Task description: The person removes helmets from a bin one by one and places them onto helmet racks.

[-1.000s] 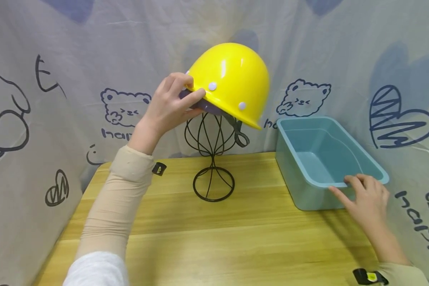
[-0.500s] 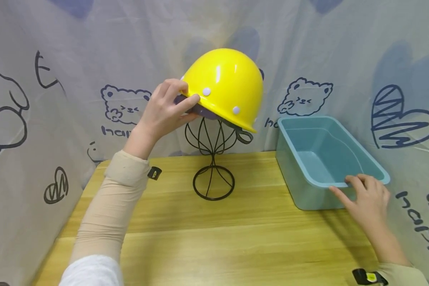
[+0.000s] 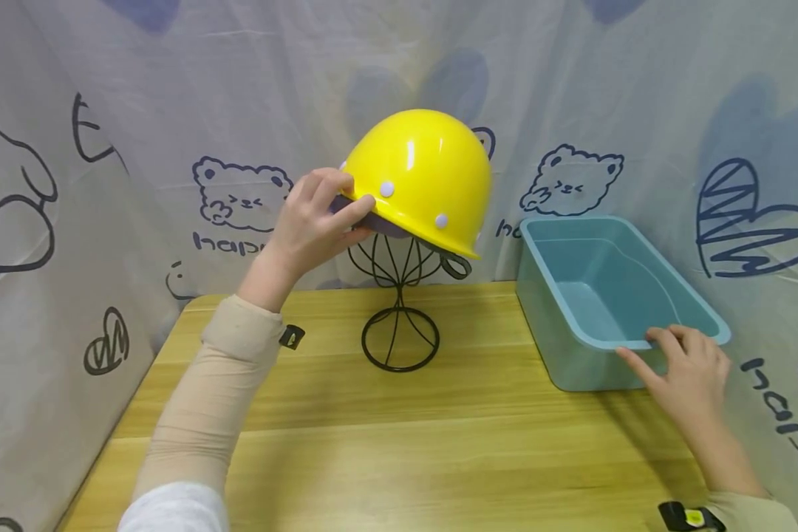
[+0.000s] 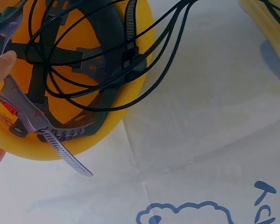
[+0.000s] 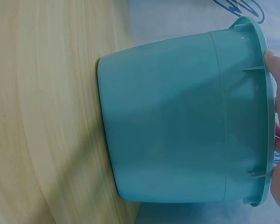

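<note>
My left hand point(image 3: 315, 222) grips the left edge of a yellow hard hat point(image 3: 425, 177), thumb and fingers at its brim. The hat tilts down to the right over the top of a black wire stand point(image 3: 399, 295). In the left wrist view the stand's wires point(image 4: 154, 95) reach into the hat's shell, past the dark suspension straps and a grey adjustment strap point(image 4: 67, 154). With the thumb outside and fingers over the rim, my right hand point(image 3: 688, 373) holds the near edge of a teal plastic bin point(image 3: 572, 362).
The bin stands on the right of the wooden table point(image 3: 386, 458), and its inside shows no contents. A pale cloth backdrop point(image 3: 292, 81) with bear and heart drawings closes off the back and both sides.
My left hand has lowered the hard hat further over the wire stand, having first shifted it slightly left. My right hand has stayed on the bin's rim.
</note>
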The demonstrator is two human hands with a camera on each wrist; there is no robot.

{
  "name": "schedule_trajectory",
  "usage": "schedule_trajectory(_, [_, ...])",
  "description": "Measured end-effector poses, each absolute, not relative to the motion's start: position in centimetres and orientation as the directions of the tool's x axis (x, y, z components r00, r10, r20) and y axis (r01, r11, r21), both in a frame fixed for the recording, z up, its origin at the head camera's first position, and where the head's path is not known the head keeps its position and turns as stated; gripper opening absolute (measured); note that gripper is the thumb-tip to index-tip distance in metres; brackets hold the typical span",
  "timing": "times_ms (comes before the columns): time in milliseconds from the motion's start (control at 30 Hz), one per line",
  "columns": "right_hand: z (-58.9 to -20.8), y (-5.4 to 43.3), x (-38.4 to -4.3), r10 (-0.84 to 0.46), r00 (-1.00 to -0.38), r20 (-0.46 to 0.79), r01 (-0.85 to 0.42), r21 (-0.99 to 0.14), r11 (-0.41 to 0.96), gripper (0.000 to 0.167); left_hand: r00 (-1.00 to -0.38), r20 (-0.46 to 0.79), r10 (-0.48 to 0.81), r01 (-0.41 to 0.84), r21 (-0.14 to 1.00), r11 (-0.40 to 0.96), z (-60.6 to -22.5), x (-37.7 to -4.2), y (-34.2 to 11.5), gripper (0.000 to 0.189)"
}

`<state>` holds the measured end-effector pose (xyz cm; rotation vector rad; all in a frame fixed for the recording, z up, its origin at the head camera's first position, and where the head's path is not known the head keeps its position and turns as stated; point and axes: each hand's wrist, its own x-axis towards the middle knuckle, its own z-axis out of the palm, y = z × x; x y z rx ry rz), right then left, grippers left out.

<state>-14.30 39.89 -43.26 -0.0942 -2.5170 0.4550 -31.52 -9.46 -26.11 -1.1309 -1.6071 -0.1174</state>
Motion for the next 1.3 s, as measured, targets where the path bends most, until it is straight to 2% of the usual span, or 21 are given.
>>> schedule_trajectory(1067, [-43.1,39.9,-14.4,0.172,-0.844,0.508,-0.013,-0.341,0.940,0.056,0.069,0.831,0.552,0.663,-0.452,0.597,-32.1,-30.5,-10.9,0.049])
schedule_trajectory(1300, [-43.1,39.7,-14.4,0.179,-0.842,0.509,-0.006,-0.340,0.940,0.057,0.032,0.836,0.548,0.690,-0.415,0.593,-33.2,-30.2,-10.6,0.055])
